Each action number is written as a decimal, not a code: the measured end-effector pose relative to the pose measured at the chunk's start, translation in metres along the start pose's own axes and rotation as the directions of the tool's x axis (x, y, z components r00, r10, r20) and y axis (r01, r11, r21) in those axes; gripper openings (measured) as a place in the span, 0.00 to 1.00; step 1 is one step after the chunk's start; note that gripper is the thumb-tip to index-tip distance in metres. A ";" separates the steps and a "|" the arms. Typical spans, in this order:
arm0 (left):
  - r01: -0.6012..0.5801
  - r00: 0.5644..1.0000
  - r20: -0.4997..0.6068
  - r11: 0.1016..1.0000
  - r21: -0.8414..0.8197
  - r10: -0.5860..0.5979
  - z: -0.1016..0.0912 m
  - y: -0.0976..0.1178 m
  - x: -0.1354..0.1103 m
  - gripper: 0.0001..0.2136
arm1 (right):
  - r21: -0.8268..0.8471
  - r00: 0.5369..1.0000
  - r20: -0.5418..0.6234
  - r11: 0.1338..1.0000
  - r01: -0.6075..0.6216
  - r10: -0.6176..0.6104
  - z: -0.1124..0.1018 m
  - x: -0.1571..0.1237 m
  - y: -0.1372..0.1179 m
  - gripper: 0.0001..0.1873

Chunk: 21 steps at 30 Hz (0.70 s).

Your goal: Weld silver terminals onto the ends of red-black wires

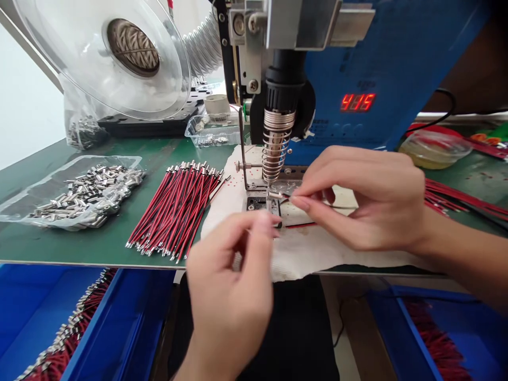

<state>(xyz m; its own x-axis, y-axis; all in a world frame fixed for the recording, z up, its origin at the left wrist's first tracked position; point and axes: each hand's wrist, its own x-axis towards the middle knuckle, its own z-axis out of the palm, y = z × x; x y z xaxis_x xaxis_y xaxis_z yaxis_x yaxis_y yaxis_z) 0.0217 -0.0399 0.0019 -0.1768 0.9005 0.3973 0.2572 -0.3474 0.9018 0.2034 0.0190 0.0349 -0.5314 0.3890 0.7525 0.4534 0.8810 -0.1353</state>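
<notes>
Red-and-black tipped wires [174, 211] already bundled left on the bench [99, 243]; loose terminals [83, 193] far left, more wires [460, 198] right, still waiting. Right hand [365, 198] pinching a single wire [280, 195] at the fixture [264, 203] below the coil nozzle [277, 148]. Left hand [234, 286] near, fingertips closed; contents impossible to tell.

**A wire-soldering station in a small assembly workshop**

A blue benchtop soldering machine [397, 53] with a red digital readout [357, 102] and a coil-guarded iron [277, 148] stands on a green-matted counter [79, 238]. Beside it lie a bundle of red-and-black cut wires with metal ends [174, 211] and a clear bag of silver metal terminals [79, 193]. Blue plastic bins [119, 323] below hold more wires. A ribbed grey hose [202, 47] runs behind.
</notes>
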 end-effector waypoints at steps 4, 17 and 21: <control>0.025 0.963 0.268 0.999 -0.039 -0.014 0.007 0.003 -0.015 0.05 | 0.110 0.999 0.016 0.993 0.048 -0.050 0.000 -0.002 -0.010 0.05; 0.126 0.974 0.179 0.990 0.067 -0.136 -0.015 0.005 -0.004 0.10 | 0.217 0.968 0.234 0.975 0.037 -0.089 -0.006 -0.004 0.008 0.06; 0.018 0.990 0.117 0.903 0.428 -0.075 -0.050 -0.001 0.036 0.14 | 0.051 0.848 0.529 0.999 -0.010 -0.019 -0.008 -0.004 0.030 0.09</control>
<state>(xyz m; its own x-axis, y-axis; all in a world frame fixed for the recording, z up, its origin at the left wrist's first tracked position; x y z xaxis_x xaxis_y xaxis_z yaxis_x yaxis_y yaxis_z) -0.0324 -0.0199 0.0238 -0.0830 0.9485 0.3057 0.6362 -0.1857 0.7488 0.2251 0.0422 0.0329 -0.8379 0.4562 0.2995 0.4215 0.8896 -0.1757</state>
